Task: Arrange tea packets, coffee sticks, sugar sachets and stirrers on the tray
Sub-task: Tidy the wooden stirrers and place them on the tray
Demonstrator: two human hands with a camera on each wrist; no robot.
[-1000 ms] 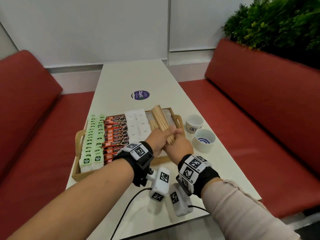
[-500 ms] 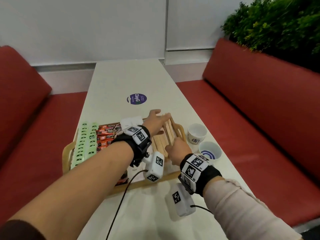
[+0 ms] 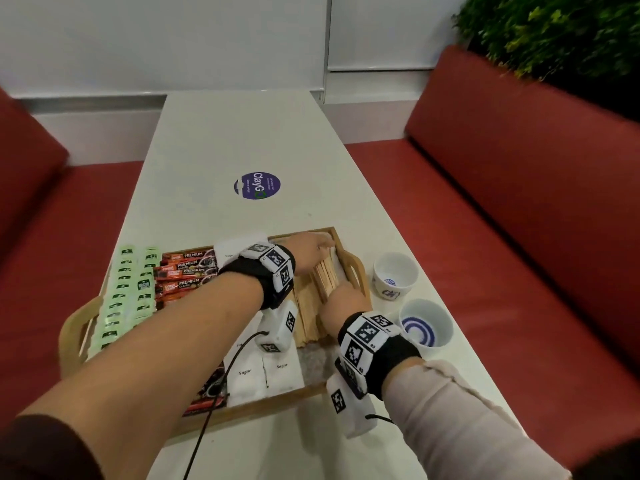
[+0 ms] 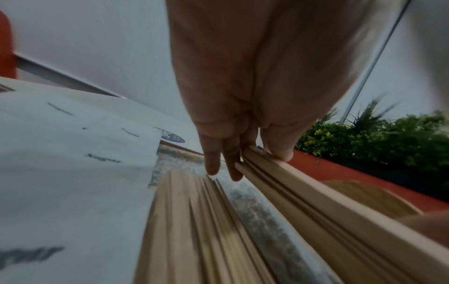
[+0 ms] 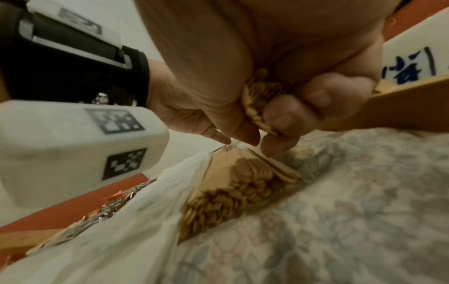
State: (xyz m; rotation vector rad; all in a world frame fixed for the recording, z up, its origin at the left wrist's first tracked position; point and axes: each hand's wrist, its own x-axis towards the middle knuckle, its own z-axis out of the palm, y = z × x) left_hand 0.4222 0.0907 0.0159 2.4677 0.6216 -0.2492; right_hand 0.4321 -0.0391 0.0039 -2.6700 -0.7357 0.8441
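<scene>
Tray (image 3: 356, 271): tea packets (image 3: 119, 299), coffee sticks (image 3: 187, 271) and sugar sachets (image 3: 259, 372) are lying in rows. Stirrers (image 3: 325, 277): last bundle is going in at the right end. My left hand (image 3: 308, 249) is pinching its far end, my right hand (image 3: 344, 301) is gripping its near end. Remaining, I judge: laying it flat.

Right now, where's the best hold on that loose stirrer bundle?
Likely at both ends, as now: right hand wraps the near end, left hand pinches the far. The stirrers are long, thin and loose, so a single mid grip might let them fan out.
</scene>
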